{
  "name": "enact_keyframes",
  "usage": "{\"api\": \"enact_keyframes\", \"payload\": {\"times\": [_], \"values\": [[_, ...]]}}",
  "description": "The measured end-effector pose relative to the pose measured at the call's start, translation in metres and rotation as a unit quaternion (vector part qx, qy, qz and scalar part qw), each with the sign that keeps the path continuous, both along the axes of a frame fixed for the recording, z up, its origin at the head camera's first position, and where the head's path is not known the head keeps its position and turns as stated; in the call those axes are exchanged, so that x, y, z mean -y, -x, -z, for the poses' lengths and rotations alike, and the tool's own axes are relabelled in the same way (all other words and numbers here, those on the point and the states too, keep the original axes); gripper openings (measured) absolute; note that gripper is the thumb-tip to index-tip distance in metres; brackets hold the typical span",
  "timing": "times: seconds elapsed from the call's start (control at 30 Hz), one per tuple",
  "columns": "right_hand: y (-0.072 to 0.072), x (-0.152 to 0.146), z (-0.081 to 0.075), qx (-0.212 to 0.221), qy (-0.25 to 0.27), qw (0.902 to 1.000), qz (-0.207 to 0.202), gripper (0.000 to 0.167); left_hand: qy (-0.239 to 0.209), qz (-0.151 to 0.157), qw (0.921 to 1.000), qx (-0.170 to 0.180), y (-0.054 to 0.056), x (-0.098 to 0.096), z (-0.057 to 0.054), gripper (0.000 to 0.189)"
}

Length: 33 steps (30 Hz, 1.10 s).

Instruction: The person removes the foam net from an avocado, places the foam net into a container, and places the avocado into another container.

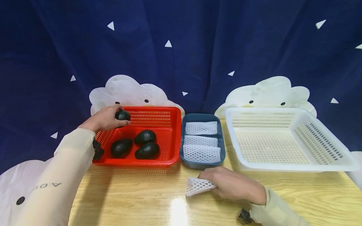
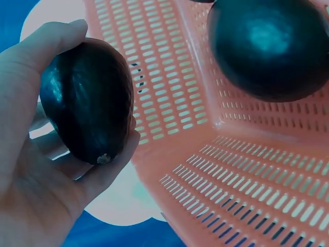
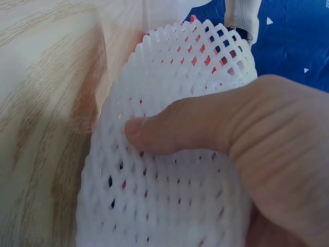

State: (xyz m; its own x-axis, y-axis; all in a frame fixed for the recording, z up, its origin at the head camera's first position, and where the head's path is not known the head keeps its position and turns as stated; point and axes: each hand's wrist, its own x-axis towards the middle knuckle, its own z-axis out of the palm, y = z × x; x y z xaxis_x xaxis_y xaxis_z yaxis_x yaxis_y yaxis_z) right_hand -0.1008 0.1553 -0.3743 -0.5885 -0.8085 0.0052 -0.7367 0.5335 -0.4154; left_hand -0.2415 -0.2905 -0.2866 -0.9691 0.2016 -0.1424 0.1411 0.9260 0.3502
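My left hand [image 1: 108, 119] grips a dark avocado [image 1: 123, 115] above the left part of the red basket [image 1: 172, 157]. In the left wrist view, thumb and fingers curl around that avocado [image 2: 87, 100], its stem end pointing down. Three more avocados [image 1: 147, 150] lie on the basket floor. My right hand [image 1: 233, 185] holds a white foam net sleeve [image 1: 199, 186] just over the table, in front of the blue-grey tray. Up close in the right wrist view, the thumb presses on the side of the foam net sleeve [image 3: 169, 180], whose mouth stands open.
A blue-grey tray [image 1: 202, 117] between the baskets holds several foam net sleeves [image 1: 202, 153]. At the right stands a white plastic basket [image 1: 271, 166] with nothing in it. The wooden table [image 1: 141, 201] runs along the front, and a dark blue curtain [image 1: 192, 62] hangs behind.
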Motion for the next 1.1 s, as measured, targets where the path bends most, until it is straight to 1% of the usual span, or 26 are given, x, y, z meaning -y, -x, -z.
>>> {"api": "enact_keyframes", "payload": {"times": [0.17,0.3,0.4,0.53,0.6,0.67,0.83,0.97,1.1], "values": [[0.0,0.0,0.0,0.002,-0.003,1.0,0.002,0.045,0.012,-0.004,0.9999,0.009,0.01,0.002,0.004,0.07],[0.0,0.001,0.002,0.001,-0.002,1.0,0.001,0.045,0.012,-0.016,0.9994,0.028,0.014,0.004,0.01,0.074],[-0.001,0.001,0.004,-0.002,-0.002,1.0,-0.001,0.044,0.021,-0.025,0.9988,0.038,0.017,0.004,0.016,0.079],[0.0,0.0,0.005,-0.009,-0.004,1.0,-0.001,0.044,0.039,-0.037,0.9969,0.058,0.02,0.002,0.021,0.076],[0.0,0.0,0.005,-0.01,-0.005,0.9999,-0.001,0.044,0.04,-0.041,0.9957,0.073,0.021,0.0,0.022,0.071],[0.001,0.0,0.005,-0.009,-0.006,0.9999,-0.002,0.044,0.042,-0.041,0.9945,0.087,0.023,0.0,0.024,0.07],[0.002,-0.001,0.006,-0.003,-0.006,1.0,0.0,0.042,0.028,-0.038,0.9918,0.119,0.028,-0.001,0.032,0.068],[0.002,-0.001,0.006,-0.002,-0.007,1.0,0.003,0.041,0.018,-0.048,0.9889,0.14,0.03,0.001,0.04,0.069],[0.002,-0.001,0.007,0.0,-0.011,0.9999,0.005,0.041,0.023,-0.057,0.9852,0.16,0.031,0.003,0.047,0.073]]}}
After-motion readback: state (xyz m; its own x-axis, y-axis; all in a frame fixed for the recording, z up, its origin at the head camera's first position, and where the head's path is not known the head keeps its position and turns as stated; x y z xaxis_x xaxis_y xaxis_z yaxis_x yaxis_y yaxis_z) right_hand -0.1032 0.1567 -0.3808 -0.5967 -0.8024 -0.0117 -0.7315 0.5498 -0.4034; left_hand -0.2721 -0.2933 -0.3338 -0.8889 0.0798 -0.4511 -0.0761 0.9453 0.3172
